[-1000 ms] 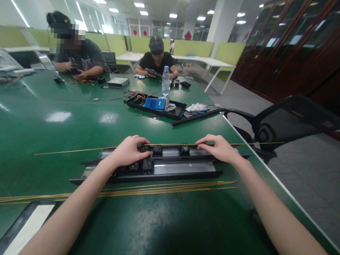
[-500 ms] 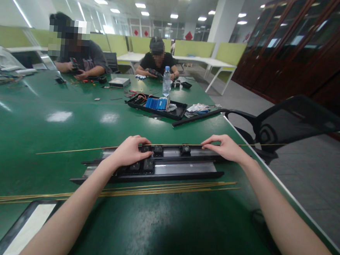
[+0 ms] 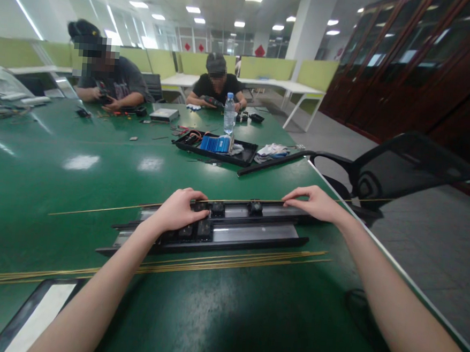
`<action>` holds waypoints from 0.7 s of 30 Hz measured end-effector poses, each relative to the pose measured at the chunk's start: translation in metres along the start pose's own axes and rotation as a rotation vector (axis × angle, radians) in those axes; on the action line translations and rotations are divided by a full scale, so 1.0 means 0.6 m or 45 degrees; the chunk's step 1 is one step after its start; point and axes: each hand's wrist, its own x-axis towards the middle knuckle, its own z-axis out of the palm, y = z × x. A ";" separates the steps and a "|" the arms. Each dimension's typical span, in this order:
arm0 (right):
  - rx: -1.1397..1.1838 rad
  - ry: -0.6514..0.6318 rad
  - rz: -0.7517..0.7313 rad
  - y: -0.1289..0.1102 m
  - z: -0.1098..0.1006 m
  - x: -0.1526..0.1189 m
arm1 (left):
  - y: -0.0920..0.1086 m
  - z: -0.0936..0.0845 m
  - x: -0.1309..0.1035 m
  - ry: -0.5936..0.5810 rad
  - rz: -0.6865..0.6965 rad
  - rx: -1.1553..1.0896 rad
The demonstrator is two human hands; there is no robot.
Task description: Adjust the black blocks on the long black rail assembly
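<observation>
Two long black rails (image 3: 261, 233) with grey metallic channels lie side by side across the table. Square black blocks (image 3: 217, 209) sit in them; another block (image 3: 255, 208) is farther right in the far rail. Along the far rail's back edge runs a thin brass-coloured rod (image 3: 96, 209), its right end reaching past the table edge. My left hand (image 3: 180, 209) is closed around a black block in the far rail, fingertips at the rod and thumb in front; the block is partly hidden. Farther right, my right hand (image 3: 311, 203) pinches the rod between thumb and fingers.
Several loose brass rods (image 3: 229, 262) lie in front of the rails. A black tray (image 3: 244, 154), a water bottle (image 3: 229, 114) and gloves (image 3: 273, 152) stand beyond. An office chair (image 3: 412, 172) is by the right edge. Two people work across the table.
My right hand has shifted slightly to the right along the rod. The left hand keeps its place on the block.
</observation>
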 end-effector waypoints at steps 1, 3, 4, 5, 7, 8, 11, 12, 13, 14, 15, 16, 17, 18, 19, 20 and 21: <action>0.004 -0.003 0.006 0.001 -0.001 0.000 | 0.001 0.000 0.000 0.000 -0.001 0.001; 0.012 -0.008 0.015 0.002 -0.003 -0.001 | 0.002 -0.001 0.000 -0.004 -0.009 0.004; 0.016 -0.015 0.018 0.002 -0.004 -0.001 | 0.003 -0.001 0.000 -0.003 -0.016 0.007; 0.017 -0.021 0.024 0.002 -0.005 -0.001 | 0.003 -0.002 -0.001 -0.005 -0.022 0.010; 0.011 -0.026 0.041 0.000 -0.006 -0.002 | 0.004 -0.002 -0.001 -0.005 -0.025 0.013; 0.008 -0.028 0.048 -0.001 -0.007 -0.002 | 0.004 -0.002 -0.001 -0.005 -0.024 0.013; 0.003 -0.032 0.060 -0.002 -0.011 -0.003 | 0.002 -0.001 0.000 -0.003 -0.015 0.008; 0.003 -0.035 0.059 -0.001 -0.012 -0.004 | 0.002 -0.001 0.000 -0.001 -0.017 0.008; 0.003 -0.036 0.058 -0.001 -0.013 -0.004 | 0.001 -0.001 0.000 -0.001 -0.020 0.009; 0.003 -0.036 0.059 0.000 -0.015 -0.005 | 0.000 0.000 0.000 -0.001 -0.022 0.010; 0.003 -0.038 0.061 0.000 -0.016 -0.006 | 0.000 0.000 0.000 -0.001 -0.024 0.011; 0.003 -0.040 0.063 0.000 -0.017 -0.007 | -0.001 0.001 0.000 -0.003 -0.026 0.013; 0.003 -0.044 0.067 0.000 -0.018 -0.008 | -0.001 0.001 0.000 -0.004 -0.028 0.013; 0.002 -0.048 0.071 -0.001 -0.019 -0.009 | -0.002 0.002 0.000 -0.004 -0.029 0.012; 0.002 -0.053 0.074 -0.002 -0.020 -0.009 | -0.002 0.002 0.000 -0.002 -0.030 0.010; 0.002 -0.055 0.076 -0.002 -0.020 -0.009 | -0.003 0.003 0.000 -0.001 -0.031 0.008; 0.003 -0.058 0.079 -0.002 -0.021 -0.009 | -0.003 0.003 0.000 0.000 -0.030 0.006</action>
